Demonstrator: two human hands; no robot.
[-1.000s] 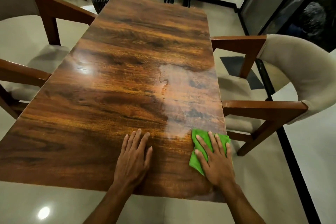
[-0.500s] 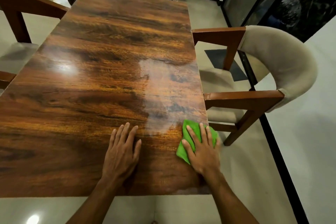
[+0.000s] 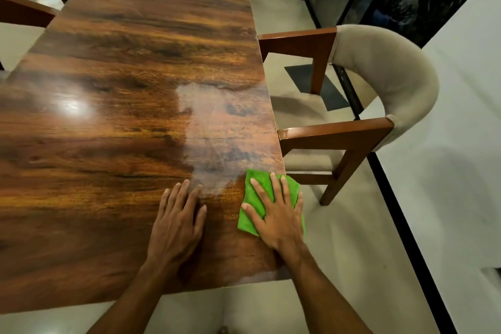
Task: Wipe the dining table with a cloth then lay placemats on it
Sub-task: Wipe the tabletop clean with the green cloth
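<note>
I am seeing my right hand (image 3: 279,214), fingers spread flat, easing the green cloth (image 3: 248,224) slightly over the dining table's (image 3: 122,130) four o'clock edge, while my left hand (image 3: 176,228) is resting flat, apart at the cloth's nine o'clock, so wiping is continuing and placemats are waiting.

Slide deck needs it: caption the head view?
Right hand presses green cloth on dining table's right edge; left hand rests flat beside it.

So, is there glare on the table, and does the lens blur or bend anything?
Head view: a bright reflection glares on the left of the table, and a pale hazy sheen runs toward the green cloth; the wide lens bows the table edges; the left hand and right hand look sharp.
</note>
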